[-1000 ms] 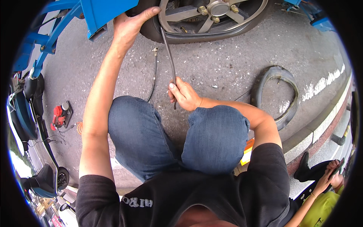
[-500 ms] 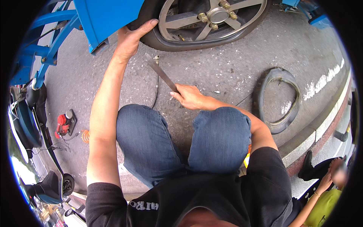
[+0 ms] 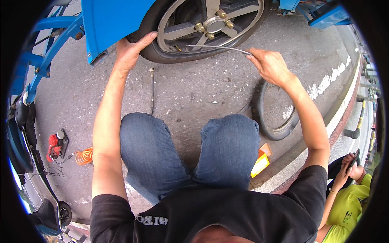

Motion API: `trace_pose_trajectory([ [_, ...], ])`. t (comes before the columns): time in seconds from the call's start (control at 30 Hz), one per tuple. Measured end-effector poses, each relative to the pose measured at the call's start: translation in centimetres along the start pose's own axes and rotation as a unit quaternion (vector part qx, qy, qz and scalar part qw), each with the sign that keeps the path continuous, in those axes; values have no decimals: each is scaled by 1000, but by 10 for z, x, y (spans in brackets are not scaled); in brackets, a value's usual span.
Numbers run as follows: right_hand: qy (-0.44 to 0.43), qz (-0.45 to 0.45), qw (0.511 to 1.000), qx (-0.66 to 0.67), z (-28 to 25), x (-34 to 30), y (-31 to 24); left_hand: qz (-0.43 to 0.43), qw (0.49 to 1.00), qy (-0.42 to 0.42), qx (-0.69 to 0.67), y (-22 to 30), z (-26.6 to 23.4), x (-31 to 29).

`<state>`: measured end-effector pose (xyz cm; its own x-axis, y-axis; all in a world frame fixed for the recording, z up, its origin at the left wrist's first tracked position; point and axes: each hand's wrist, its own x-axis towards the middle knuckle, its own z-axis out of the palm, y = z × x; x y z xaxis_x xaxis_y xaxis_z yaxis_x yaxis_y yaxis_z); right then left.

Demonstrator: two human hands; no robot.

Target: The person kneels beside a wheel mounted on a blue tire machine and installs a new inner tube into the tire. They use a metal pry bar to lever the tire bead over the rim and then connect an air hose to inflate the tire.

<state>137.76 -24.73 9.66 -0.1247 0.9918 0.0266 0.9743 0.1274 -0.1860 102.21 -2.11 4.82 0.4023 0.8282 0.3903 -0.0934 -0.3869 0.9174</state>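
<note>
A black tire (image 3: pixel 160 57) sits on a grey spoked wheel (image 3: pixel 214 25) with brass-coloured nuts, at the top of the view. My left hand (image 3: pixel 130 52) grips the tire's left side, thumb on the sidewall and fingers hidden behind it. In my right hand (image 3: pixel 269 65) is a long, slim metal tire lever (image 3: pixel 221 47), held by its right end. The lever reaches leftward across the lower part of the wheel; whether its tip touches the rim I cannot tell.
A blue body panel (image 3: pixel 111 24) overhangs the tire's upper left. An inner tube (image 3: pixel 259 111) lies right on the asphalt, an air hose (image 3: pixel 152 95) before my knees. An orange-yellow box (image 3: pixel 261 163), red pump (image 3: pixel 56 146), orange coiled hose (image 3: pixel 84 156) and seated person (image 3: pixel 344 206) are around me.
My right hand has swung up and to the right, bringing the lever from above the ground to across the wheel. My left hand stays on the tire, which appears slightly lower left.
</note>
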Motion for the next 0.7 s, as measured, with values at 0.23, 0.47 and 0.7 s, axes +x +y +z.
trace_pose_trajectory([
  [0.23,-69,-119,980,-141,-19,79,1,-9,1000,-7,19,5,0,-3],
  [0.47,-57,-101,962,-248,-25,103,-14,-14,999,-10,46,2,-2,-4],
  [0.7,14,-172,933,-315,-23,120,-5,8,999,28,31,-2,4,-7],
])
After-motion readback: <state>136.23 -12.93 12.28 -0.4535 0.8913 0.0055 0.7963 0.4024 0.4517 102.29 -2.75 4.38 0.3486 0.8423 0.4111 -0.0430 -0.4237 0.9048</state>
